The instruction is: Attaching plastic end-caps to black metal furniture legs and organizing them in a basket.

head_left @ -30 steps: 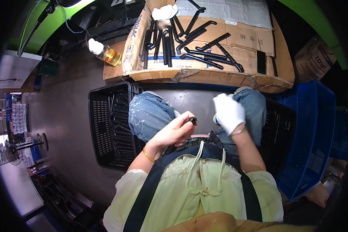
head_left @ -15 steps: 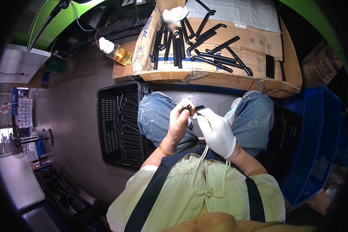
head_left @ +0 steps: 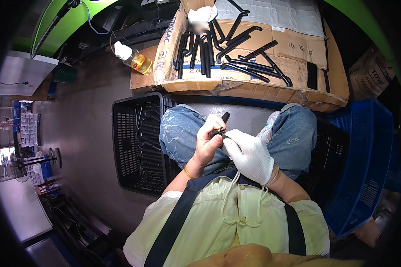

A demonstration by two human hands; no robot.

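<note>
My bare left hand (head_left: 205, 141) is closed around a black plastic handle (head_left: 226, 117) in front of my lap, between my knees. One end of the handle sticks out beyond my fingers. My right hand (head_left: 249, 153), in a white glove, is pinched shut right beside the handle's near end. Whatever sits between its fingertips is too small and too hidden to name. Beyond my knees, several similar black handles (head_left: 236, 46) with bent ends lie scattered on a flattened cardboard box (head_left: 294, 58).
To my left stands a black crate (head_left: 122, 147) filled with black parts. A blue crate (head_left: 361, 169) stands on the right. Near the cardboard's left edge is a bottle of yellow liquid (head_left: 140, 63); a white cloth (head_left: 202, 14) lies at the back.
The handle has been turned in my left hand, so its far end now points up and away. My right hand has shifted slightly nearer to me.
</note>
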